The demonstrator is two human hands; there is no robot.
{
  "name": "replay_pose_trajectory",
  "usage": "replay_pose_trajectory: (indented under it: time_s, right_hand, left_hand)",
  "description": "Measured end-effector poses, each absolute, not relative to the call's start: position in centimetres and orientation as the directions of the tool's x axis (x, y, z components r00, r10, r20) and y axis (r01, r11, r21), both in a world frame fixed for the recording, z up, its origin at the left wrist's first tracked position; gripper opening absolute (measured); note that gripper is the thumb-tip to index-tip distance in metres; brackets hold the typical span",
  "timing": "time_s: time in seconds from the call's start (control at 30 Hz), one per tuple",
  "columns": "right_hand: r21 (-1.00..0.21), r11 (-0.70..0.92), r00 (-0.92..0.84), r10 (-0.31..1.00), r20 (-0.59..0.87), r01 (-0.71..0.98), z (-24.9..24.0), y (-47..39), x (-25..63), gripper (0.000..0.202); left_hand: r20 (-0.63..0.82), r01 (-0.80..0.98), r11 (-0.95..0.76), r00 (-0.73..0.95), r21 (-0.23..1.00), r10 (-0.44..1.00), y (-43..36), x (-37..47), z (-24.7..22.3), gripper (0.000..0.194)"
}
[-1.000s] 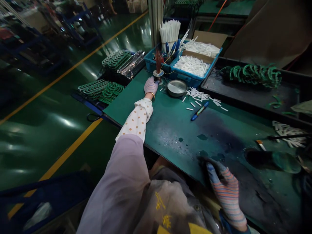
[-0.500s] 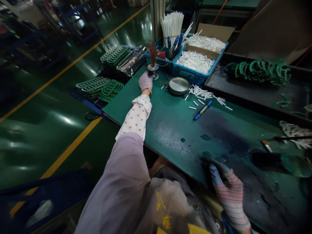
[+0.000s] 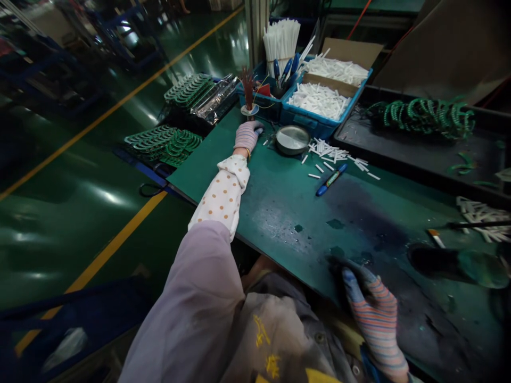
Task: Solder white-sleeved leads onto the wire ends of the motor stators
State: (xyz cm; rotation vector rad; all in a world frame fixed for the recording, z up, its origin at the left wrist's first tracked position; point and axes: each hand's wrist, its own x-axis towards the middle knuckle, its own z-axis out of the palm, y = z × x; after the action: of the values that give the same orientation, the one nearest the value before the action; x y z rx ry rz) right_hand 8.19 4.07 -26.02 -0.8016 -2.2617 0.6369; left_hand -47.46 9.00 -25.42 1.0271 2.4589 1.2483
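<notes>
My left hand [image 3: 247, 134], in a pale striped glove with dark fingertips, reaches to the far left of the green worktable [image 3: 275, 213]. Its fingers are curled just in front of a spool stand with brown strands [image 3: 248, 96] rising from its pale disc [image 3: 249, 109]. The hand covers the lower part of that stand; whether anything is in its grip is hidden. Close to the table's near edge, my right hand [image 3: 373, 306] wears an orange-and-blue striped glove. Its dark-stained fingers curve inward and blend into the dark tabletop; what they hold, if anything, cannot be made out.
Right of my left hand stands a round metal dish [image 3: 293, 140]. Beyond it, a blue bin [image 3: 319, 127] holds short white tubes. A blue marker [image 3: 331, 180] lies by loose tubes. Green coils [image 3: 431, 118] fill a black tray; a brush [image 3: 436, 238] and dark jar [image 3: 435, 260] are right.
My left hand has slid a little toward me and to the right, from beside the spool stand to in front of it. My right hand stays in the same place.
</notes>
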Motion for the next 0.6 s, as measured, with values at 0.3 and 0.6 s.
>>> replay_pose_trajectory:
  time_s: [0.3, 0.6]
  right_hand:
    - [-0.544, 0.762, -0.634, 0.621, 0.461, 0.351, -25.9, 4.3, 8.1, 0.019]
    - [-0.533, 0.775, -0.644, 0.604, 0.469, 0.339, -25.2, 4.1, 7.5, 0.016]
  left_hand:
    - [-0.001, 0.661, 0.545, -0.636, 0.516, 0.772, 9.2, -46.9, -23.8, 0.042]
    - [-0.087, 0.688, 0.662, -0.671, 0.298, 0.737, 10.3, -46.1, -22.4, 0.044]
